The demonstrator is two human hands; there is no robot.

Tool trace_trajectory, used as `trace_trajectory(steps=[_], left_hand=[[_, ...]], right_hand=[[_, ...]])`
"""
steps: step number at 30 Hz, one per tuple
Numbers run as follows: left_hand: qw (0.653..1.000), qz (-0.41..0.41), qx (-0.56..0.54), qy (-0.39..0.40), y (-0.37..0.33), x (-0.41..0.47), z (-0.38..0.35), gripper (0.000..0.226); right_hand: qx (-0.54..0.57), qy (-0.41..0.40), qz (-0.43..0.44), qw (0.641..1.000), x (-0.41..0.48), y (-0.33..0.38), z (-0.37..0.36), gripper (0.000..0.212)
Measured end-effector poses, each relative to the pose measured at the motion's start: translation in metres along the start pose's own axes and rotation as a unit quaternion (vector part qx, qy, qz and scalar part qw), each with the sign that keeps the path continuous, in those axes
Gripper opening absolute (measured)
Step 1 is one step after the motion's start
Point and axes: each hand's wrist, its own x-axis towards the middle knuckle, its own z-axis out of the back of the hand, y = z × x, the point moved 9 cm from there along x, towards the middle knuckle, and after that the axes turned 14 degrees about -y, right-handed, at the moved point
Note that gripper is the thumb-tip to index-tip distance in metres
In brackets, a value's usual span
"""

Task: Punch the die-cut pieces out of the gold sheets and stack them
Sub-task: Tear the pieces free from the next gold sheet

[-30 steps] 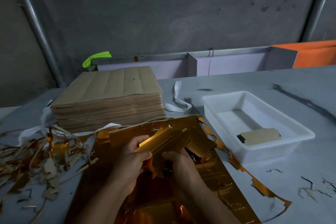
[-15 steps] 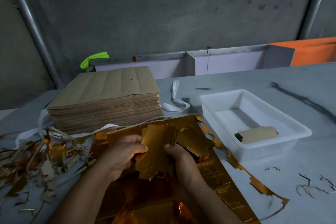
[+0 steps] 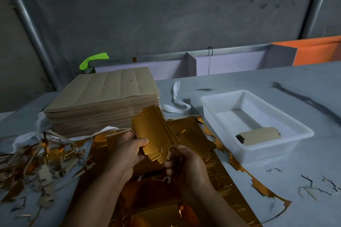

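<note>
A small bundle of gold die-cut pieces [image 3: 155, 132] is held up above the table, tilted toward the back left. My left hand [image 3: 127, 153] grips its left edge with the thumb on top. My right hand [image 3: 186, 164] pinches its lower right corner from below. Under both hands lies a gold sheet [image 3: 219, 173] with torn edges and more punched shapes. A few loose gold pieces [image 3: 193, 136] rest on it just right of the bundle. A short stack of punched pieces [image 3: 260, 135], brown side up, sits inside the white tray [image 3: 217, 114] at the right.
A tall stack of brown-backed sheets [image 3: 105, 101] stands at the back left. Gold and brown scrap strips [image 3: 36, 160] are heaped at the left. Small scraps [image 3: 313, 186] dot the table at the right. A white strap [image 3: 175, 101] lies behind the gold sheet.
Both hands have raised the bundle of gold pieces off the sheet and turned it, so it now points up toward the brown stack.
</note>
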Motion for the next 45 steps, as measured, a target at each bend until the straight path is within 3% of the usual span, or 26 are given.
trace_trajectory(steps=[4,9,16,21,28,35,45], left_hand=[[1.0,-0.001,-0.008,0.003,0.002,0.001,-0.002,0.02],[0.998,0.027,-0.052,0.002,0.013,0.003,-0.005,0.023],[0.989,0.055,-0.137,-0.012,0.014,0.009,-0.006,0.022],[0.984,0.079,-0.159,-0.027,0.015,0.016,-0.007,0.022],[0.98,0.114,-0.159,-0.033,0.026,0.026,-0.024,0.022],[0.982,0.141,-0.128,0.014,0.031,0.026,-0.074,0.028],[0.982,0.169,-0.047,0.066,0.047,0.006,-0.143,0.013]], right_hand=[[-0.093,-0.009,-0.011,0.996,0.002,0.004,-0.004,0.018],[-0.082,-0.008,0.043,0.996,0.002,-0.004,0.002,0.023],[-0.062,-0.006,0.029,0.998,0.012,-0.007,0.001,0.022],[-0.17,0.022,0.045,0.984,0.013,-0.019,0.001,0.023],[-0.167,-0.018,0.096,0.981,0.015,-0.005,0.01,0.029],[-0.125,-0.057,0.099,0.986,0.018,0.001,0.025,0.026],[-0.14,-0.079,0.099,0.982,0.027,0.002,0.045,0.027]])
